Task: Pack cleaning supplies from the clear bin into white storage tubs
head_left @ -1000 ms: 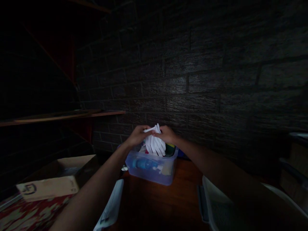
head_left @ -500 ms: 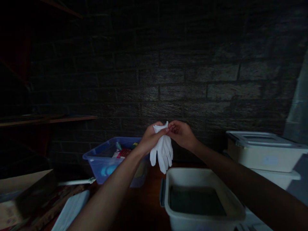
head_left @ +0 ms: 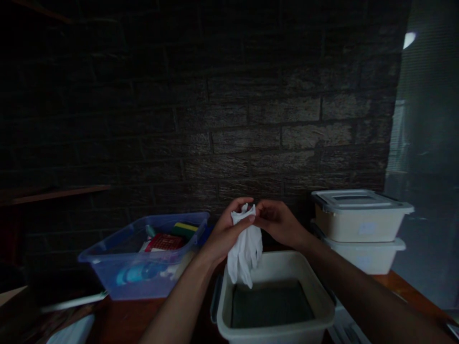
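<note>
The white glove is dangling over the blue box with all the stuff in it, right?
Not quite. The head view shows the white glove dangling over the open white tub, not the blue box with the stuff in it, which sits off to the left. The left hand grips the glove's top, and the right hand is close beside it.

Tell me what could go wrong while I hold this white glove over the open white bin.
The white glove hangs from a pinch at its cuff in the left hand, right hand beside it; a slip could let it fall. Its tips dangle near the rim of the white bin and might snag.
</note>
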